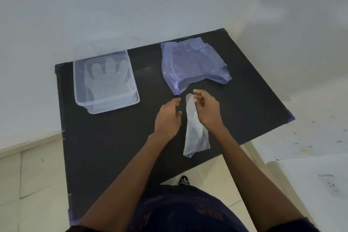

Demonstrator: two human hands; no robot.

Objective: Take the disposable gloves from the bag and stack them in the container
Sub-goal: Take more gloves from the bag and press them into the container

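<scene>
On a black desk (105,147) shoved into a plain white corner with pale floor tiles, the clear container (130,88) sits far left with gloves (107,79) lying flat inside. Purple bag (192,62) is far right. Right hand (206,109) pinches a loose glove (194,137) near the bag's mouth; left hand (167,118) is open, holding nothing.

Flat matte-black rectangular tabletop (105,147) w/ purple-blue corner tape. Crumpled translucent lilac plastic bag (192,64). Clear see-through plastic tub (79,88), frosted whitish gloves (107,81) inside. Milky-clear thin glove (194,133). Plain white walls.
</scene>
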